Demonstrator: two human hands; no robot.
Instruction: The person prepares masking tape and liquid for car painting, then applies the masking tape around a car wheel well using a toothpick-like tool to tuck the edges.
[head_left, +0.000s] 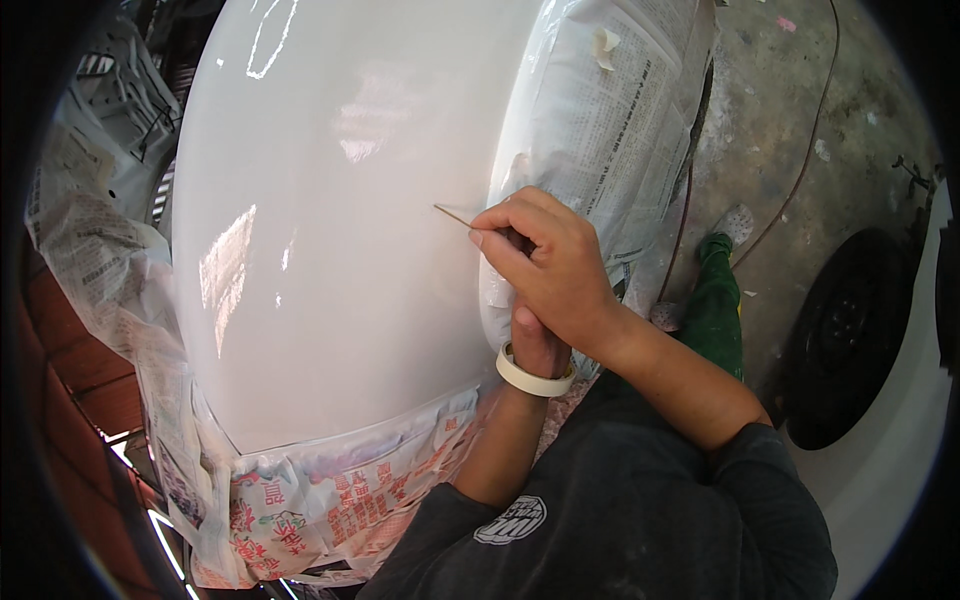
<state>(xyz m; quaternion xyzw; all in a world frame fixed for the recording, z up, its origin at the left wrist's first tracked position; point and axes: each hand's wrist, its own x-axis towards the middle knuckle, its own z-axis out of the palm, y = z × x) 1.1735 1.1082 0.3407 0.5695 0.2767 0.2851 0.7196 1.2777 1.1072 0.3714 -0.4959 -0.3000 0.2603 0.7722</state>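
My right hand (545, 250) pinches a thin brown stick (453, 215) between thumb and fingertips. The stick's free end points left, over a glossy white car body panel (330, 300); I cannot tell whether its tip touches the paint. Below, and partly covered by the right hand, is my left hand (538, 345). Its thumb side shows, but its fingers are hidden. Around the left wrist hangs a cream roll of masking tape (536, 380). Light reflections lie across the smooth panel.
Newspaper masking (625, 110) covers the area along the panel's right side. Red-printed masking paper (330, 510) lines its near edge, and more paper (90, 230) hangs at left. A dark hose (810, 150) crosses the concrete floor (770, 110). A black wheel (850, 335) stands at right.
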